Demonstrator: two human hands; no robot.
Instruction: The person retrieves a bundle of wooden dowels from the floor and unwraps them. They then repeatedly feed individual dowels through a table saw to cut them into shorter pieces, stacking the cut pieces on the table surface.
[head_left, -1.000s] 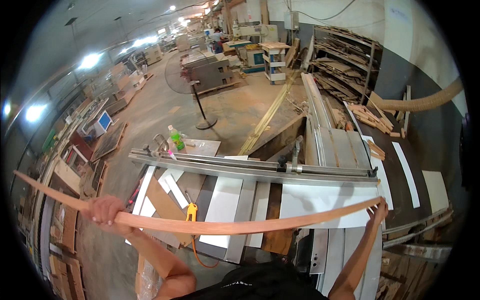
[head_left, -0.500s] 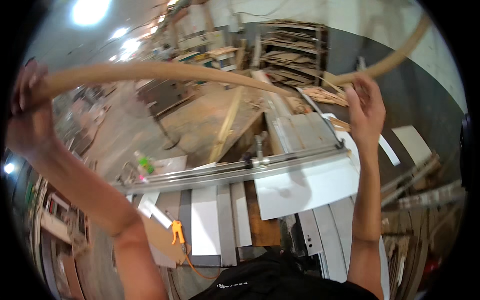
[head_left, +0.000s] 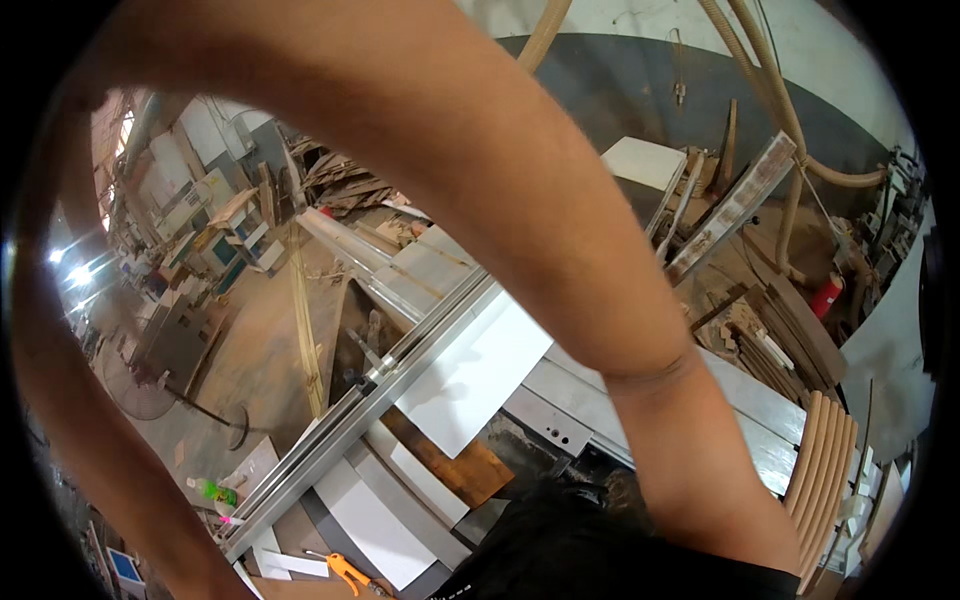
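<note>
My left arm [head_left: 110, 440] rises along the left rim. My right arm [head_left: 560, 230] crosses the view from the lower right to the upper left, bent at the elbow. Both arms run to the dark upper-left rim, where neither hand can be made out, nor anything they may hold. Below the arms lies a metal machine table with a long metal fence [head_left: 335, 430] across it. White sheets [head_left: 480, 370] lie by the fence, next to a brown wooden board [head_left: 470, 470]. Several curved wooden strips [head_left: 822, 480] lie side by side at the table's right end.
An orange air blow gun [head_left: 345, 572] lies at the front left, with a green-labelled bottle [head_left: 210, 490] beyond the fence. A standing fan [head_left: 140, 385] is on the floor at left. Wood offcuts [head_left: 755, 345] and a red cylinder [head_left: 826, 296] stand at right, below hoses [head_left: 785, 110].
The view has swung to the right. My right arm has moved across to the upper left. The curved wooden piece that my left hand held has left the view, as have both hands.
</note>
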